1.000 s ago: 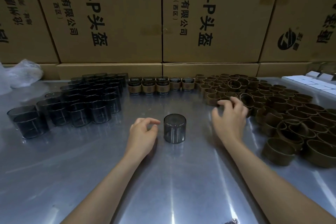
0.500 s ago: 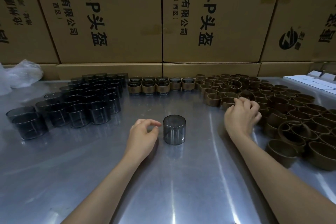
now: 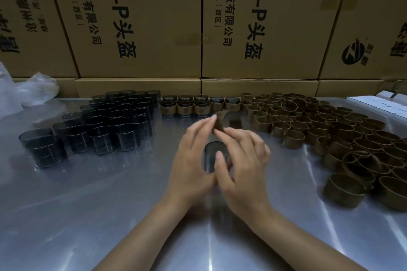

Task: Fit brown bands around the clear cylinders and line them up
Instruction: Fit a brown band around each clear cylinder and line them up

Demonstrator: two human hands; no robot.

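Observation:
One clear smoky cylinder (image 3: 214,156) stands on the shiny table between my two hands. Above and just beyond it a blurred brown band (image 3: 221,121) is held by both hands. My left hand (image 3: 193,156) touches its left side with straight fingertips. My right hand (image 3: 240,160) pinches its lower edge, and its thumb lies in front of the cylinder. Bare cylinders (image 3: 103,125) crowd the left of the table. A short row of banded cylinders (image 3: 198,105) stands at the back. Loose brown bands (image 3: 326,130) fill the right.
Tall cardboard boxes (image 3: 141,20) wall off the back of the table. A crumpled plastic bag (image 3: 28,90) lies at the far left. White flat pieces (image 3: 383,103) sit at the far right edge. Bare tabletop (image 3: 110,215) stretches in front of me.
My right hand has left the pile of bands and come to the centre with one band. My left hand has risen from beside the cylinder to meet the band.

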